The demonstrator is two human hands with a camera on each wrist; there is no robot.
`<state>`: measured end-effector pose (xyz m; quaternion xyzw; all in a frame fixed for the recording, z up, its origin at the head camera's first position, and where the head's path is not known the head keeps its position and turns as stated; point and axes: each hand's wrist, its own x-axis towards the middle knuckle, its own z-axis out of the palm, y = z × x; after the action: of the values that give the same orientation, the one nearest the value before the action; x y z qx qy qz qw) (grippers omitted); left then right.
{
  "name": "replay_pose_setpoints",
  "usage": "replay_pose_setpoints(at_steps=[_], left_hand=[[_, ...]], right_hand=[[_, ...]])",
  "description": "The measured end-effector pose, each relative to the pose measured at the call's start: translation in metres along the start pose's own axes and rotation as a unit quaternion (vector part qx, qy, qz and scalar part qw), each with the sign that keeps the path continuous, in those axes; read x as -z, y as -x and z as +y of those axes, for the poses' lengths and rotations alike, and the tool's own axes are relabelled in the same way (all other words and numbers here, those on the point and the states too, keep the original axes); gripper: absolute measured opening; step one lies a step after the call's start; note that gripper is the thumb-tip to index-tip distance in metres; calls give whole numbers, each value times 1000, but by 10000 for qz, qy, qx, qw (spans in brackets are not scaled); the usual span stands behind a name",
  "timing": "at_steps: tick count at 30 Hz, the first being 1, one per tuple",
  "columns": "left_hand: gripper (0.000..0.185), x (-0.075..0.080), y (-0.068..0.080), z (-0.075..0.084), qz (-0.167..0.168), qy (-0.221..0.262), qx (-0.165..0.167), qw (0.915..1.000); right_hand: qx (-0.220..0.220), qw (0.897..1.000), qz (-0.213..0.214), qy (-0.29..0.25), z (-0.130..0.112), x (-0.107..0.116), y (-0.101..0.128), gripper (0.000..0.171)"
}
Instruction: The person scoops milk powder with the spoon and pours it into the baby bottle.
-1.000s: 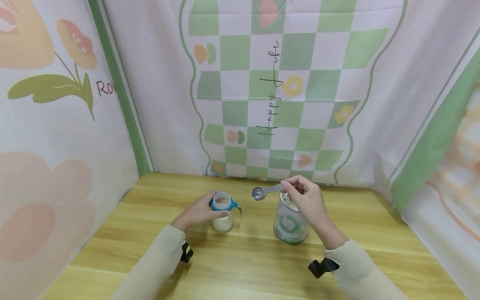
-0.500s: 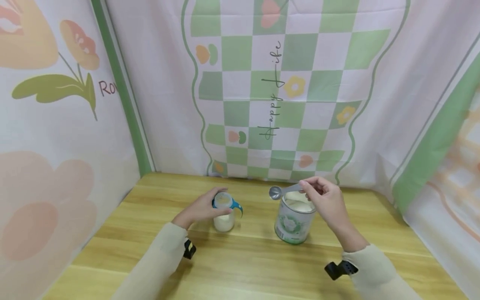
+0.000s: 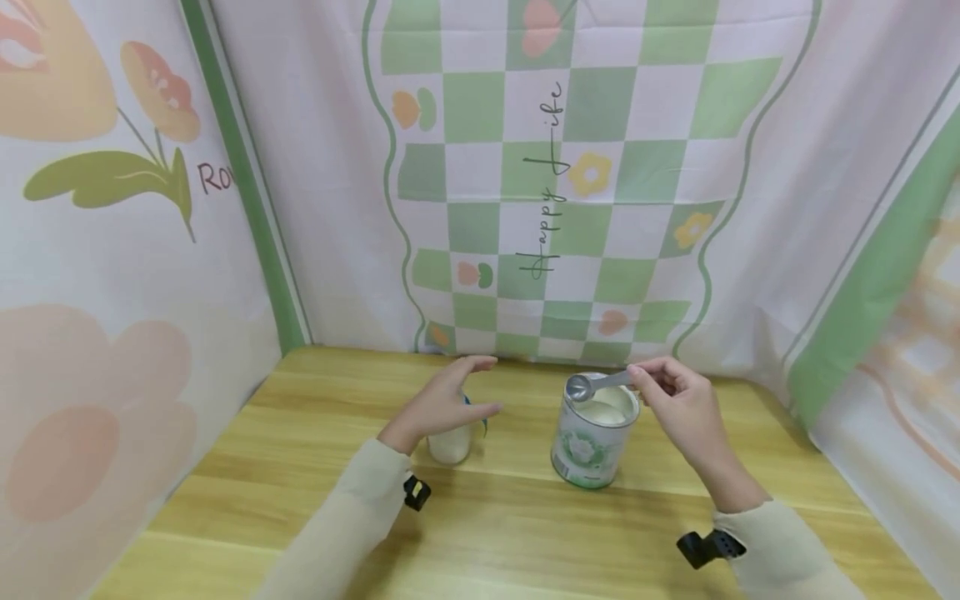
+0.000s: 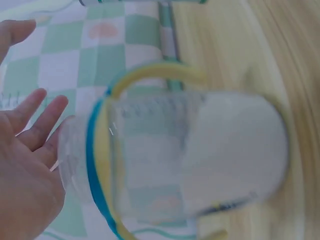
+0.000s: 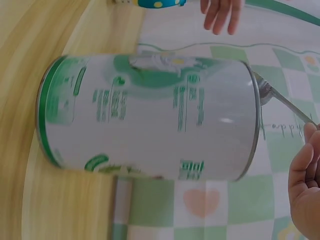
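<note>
My right hand [image 3: 681, 412] pinches the end of a grey measuring spoon [image 3: 581, 388]. The spoon's bowl hangs over the left part of the open mouth of a white and green milk powder can [image 3: 587, 450], which holds pale powder. A baby bottle [image 3: 449, 447] with white contents, a blue collar and side handles stands upright to the left. My left hand [image 3: 442, 403], thumb and fingers spread, covers its top in the head view. The left wrist view shows the open palm [image 4: 25, 180] beside the neck of the bottle [image 4: 235, 145], with nothing held.
Both vessels stand on a light wooden table [image 3: 487, 533]. Behind it hangs a green and white checked curtain [image 3: 532, 208], with a floral cloth [image 3: 97, 350] on the left. Black cameras [image 3: 708, 550] are strapped to both wrists.
My right hand has carried the spoon rightward, from between bottle and can to over the can's mouth. My left hand has let go of the bottle and moved slightly right, fingers spreading.
</note>
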<state>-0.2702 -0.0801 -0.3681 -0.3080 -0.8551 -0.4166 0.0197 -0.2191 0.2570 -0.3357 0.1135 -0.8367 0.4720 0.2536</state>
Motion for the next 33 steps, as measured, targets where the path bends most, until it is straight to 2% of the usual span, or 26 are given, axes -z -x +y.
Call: replay_pose_setpoints(at_steps=[7,12,17,24,29,33], left_hand=[[70,-17,-12,19,-83,233,-46,9997],[73,-36,-21,24,-144,480,-97,9987],[80,-56,-26,26,-100,804,147,9966],[90,-82,-32,30,-31,1383,567,9888],[94,-97,-35,29,34,1673,876,9820],[103,-107,-39,27,-14,1772,976,9793]], right_hand=[[-43,9994,21,342,11,11,5,24],[77,9984,46,550,20,13,7,22],[345,9967,161,722,26,12,10,18],[791,9916,349,963,33,7,13,10],[1083,9873,421,1087,40,3,15,6],[1246,9845,497,1131,44,1,16,4]])
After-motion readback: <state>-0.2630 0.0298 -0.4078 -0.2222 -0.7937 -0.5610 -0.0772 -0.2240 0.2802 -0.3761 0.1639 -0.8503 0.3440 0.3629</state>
